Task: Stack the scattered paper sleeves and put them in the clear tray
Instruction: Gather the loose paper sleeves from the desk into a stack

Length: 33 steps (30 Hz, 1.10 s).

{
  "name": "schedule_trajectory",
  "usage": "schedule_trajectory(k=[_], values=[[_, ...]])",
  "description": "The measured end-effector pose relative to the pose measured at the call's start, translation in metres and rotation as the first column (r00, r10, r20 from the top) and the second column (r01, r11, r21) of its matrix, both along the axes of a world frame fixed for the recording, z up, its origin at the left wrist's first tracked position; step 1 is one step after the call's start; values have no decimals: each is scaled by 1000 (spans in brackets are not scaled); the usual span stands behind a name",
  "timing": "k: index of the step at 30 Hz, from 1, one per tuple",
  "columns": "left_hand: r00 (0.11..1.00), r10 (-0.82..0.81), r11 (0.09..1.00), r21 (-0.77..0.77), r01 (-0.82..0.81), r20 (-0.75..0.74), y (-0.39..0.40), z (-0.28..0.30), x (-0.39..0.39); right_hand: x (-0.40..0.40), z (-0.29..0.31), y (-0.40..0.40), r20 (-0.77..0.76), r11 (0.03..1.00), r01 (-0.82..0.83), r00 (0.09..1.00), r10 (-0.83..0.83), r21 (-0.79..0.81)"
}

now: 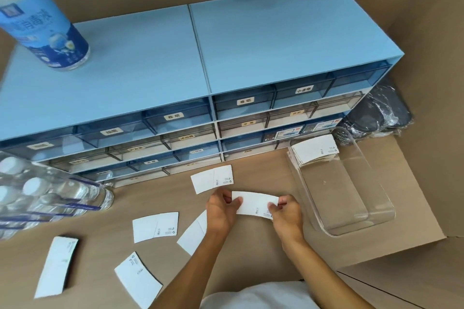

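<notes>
Both hands hold one white paper sleeve (254, 205) just above the brown surface: my left hand (221, 208) pinches its left end and my right hand (286, 213) its right end. Several more white sleeves lie scattered: one (212, 179) just beyond my hands, one (155, 227) to the left, one (192, 234) partly under my left forearm, one (138, 280) near the bottom and one (56, 267) at the far left. The clear tray (376, 218) sits to the right, with a stack of sleeves (315, 149) leaning in its far end.
A blue drawer cabinet (200, 63) with labelled clear drawers fills the back; a blue-labelled bottle (47, 25) stands on it. A shrink-wrapped pack of water bottles (47, 198) lies at the left. Dark wrapped items (381, 113) sit behind the tray. A cardboard step edge (376, 281) runs at the lower right.
</notes>
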<state>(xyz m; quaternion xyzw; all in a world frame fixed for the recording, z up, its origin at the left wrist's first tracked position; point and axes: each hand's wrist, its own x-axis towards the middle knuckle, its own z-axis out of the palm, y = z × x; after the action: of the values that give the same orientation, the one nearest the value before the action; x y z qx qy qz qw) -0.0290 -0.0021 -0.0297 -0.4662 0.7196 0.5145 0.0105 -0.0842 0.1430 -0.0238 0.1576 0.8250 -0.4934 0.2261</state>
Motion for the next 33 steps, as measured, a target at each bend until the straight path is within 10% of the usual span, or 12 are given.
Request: schedule_trajectory(k=[15,33], values=[[957,269,963,-56,-264,112,-74,9,19,-45,12,-118,-62,878,-457,881,469,146],[944,234,968,-145,-205,230,-81,12,7,-46,2,-136,66,856,-476,879,473,202]])
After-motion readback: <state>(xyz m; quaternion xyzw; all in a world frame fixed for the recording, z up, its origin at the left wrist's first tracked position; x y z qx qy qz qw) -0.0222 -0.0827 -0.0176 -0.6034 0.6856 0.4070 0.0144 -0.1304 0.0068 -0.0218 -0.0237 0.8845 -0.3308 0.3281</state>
